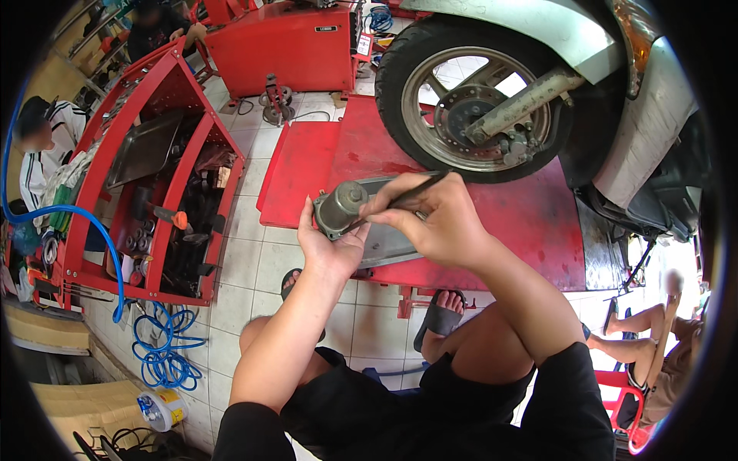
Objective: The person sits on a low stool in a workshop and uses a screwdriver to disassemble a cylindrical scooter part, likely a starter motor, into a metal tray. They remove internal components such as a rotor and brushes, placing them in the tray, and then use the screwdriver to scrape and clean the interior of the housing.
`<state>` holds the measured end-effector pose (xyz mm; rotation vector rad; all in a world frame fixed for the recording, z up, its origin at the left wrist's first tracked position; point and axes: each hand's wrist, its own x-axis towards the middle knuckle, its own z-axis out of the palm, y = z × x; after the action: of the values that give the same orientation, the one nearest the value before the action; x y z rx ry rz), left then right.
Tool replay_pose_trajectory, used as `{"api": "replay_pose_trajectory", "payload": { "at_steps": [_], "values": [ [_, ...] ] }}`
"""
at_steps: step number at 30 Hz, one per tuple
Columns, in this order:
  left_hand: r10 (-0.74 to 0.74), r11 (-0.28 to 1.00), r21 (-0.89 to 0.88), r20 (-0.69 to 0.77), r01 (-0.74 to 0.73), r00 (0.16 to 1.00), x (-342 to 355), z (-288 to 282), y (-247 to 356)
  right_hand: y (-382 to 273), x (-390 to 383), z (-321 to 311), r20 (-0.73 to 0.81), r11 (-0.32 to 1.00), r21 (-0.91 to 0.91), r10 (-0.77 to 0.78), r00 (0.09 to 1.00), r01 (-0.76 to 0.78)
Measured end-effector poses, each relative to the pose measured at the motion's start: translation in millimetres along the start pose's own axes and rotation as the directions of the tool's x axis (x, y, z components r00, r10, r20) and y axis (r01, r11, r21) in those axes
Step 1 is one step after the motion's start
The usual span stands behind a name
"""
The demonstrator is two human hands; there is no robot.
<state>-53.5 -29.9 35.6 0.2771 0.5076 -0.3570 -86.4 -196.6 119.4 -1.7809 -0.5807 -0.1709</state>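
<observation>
My left hand (332, 250) cups a grey cylindrical metal part (338, 209) with a flanged base and a round raised end. My right hand (438, 219) is closed on a slim dark stick-like tool (419, 189), whose lower end reaches the side of the metal part. What kind of tip it has is hidden by my fingers and the part. Beneath both hands lies a shallow grey metal tray (377, 257), resting on the red lift platform (492, 234).
A motorcycle front wheel (477, 104) stands on the platform just beyond my right hand. To the left is a red tool cart (161, 246) with trays and tools, and a coiled blue hose (165, 349) on the tiles. People sit at the left (50, 138) and right (669, 361).
</observation>
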Motion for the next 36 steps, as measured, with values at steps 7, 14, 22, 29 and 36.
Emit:
{"api": "replay_pose_trajectory", "payload": {
  "at_steps": [7, 14, 22, 29, 36],
  "values": [
    [-0.003, 1.0, 0.021, 0.018, 0.003, 1.0, -2, 1, -4, -2, 9, 21, -0.286, 0.972, -0.178, -0.201, 0.937, 0.154],
    [-0.015, 1.0, 0.002, 0.001, 0.015, 1.0, -4, 3, -3, -16, 3, 1, 0.008, 0.961, -0.255, 0.118, 0.993, -0.112],
    [-0.031, 0.999, -0.031, -0.038, 0.029, 0.999, -5, 6, -3, 6, 0, 7, 0.025, 0.997, 0.004, -0.073, 0.997, 0.073],
    [-0.048, 0.996, -0.074, -0.02, 0.047, 0.999, 2, -3, -2, 9, -1, 17, -0.065, 0.991, -0.059, -0.123, 0.99, 0.12],
    [-0.023, 0.997, -0.069, 0.018, 0.024, 1.0, 3, -7, 3, 2, 2, 19, 0.02, 0.988, -0.122, -0.092, 0.996, 0.094]
  ]
}}
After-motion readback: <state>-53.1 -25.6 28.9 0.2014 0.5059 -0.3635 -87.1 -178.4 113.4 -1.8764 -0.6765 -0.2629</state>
